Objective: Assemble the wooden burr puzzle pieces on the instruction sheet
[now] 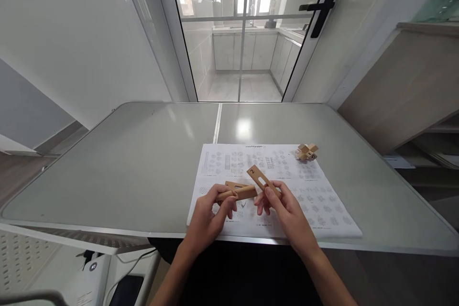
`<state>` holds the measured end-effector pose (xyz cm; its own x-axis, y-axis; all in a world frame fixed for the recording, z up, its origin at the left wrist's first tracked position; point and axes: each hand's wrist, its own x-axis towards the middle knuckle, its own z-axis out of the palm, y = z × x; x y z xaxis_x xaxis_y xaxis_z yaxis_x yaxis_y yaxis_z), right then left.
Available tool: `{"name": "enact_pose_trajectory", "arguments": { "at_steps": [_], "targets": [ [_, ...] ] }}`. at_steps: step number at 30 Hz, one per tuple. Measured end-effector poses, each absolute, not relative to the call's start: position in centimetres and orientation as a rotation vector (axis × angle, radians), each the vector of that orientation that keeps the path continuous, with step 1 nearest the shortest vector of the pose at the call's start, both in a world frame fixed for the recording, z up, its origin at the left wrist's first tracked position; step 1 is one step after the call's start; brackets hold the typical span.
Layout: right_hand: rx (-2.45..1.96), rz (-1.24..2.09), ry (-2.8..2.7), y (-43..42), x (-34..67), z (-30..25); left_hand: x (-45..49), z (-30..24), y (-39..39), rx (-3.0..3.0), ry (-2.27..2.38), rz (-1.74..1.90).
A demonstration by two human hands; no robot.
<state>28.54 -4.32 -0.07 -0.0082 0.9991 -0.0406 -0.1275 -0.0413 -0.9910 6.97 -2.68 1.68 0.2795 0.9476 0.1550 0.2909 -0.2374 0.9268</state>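
Note:
Over the printed instruction sheet (344, 205), my left hand (211, 208) is closed around a wooden puzzle stick (245, 192), its thumb on top. Another wooden piece with a slot (234, 184) shows just behind that stick; whether the hand also grips it, I cannot tell. My right hand (283, 203) pinches a flat slotted wooden puzzle piece (253, 172) marked "2", tilted up to the left. The two hands are close together, with the pieces near each other. At the sheet's upper right corner sits an assembled wooden puzzle (307, 152).
The grey folding table (107, 177) has a metal seam (217, 124) down its middle. Beyond its far edge stands a glass door with a black handle (322, 8). Wooden shelving (409, 81) is at the right. A phone (127, 290) and a cable lie below, left.

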Motion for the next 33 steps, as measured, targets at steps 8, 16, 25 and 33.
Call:
{"name": "enact_pose_trajectory", "arguments": {
  "at_steps": [8,16,25,33],
  "targets": [
    [-1.099,1.252,-0.957,-5.4,28.0,-1.2,9.9,0.8,-3.2,1.458,1.024,0.968],
    [-1.127,1.15,-0.986,-5.5,27.7,-2.6,10.2,-0.1,-3.1,1.472,1.045,0.91],
    [-1.198,1.145,-1.102,-5.7,27.9,-2.2,10.0,-0.4,-3.4,1.512,1.142,0.938],
    [-1.215,1.145,-1.182,-5.7,28.0,-1.8,10.0,-0.3,-3.4,1.484,1.099,0.949]
  ]
}}
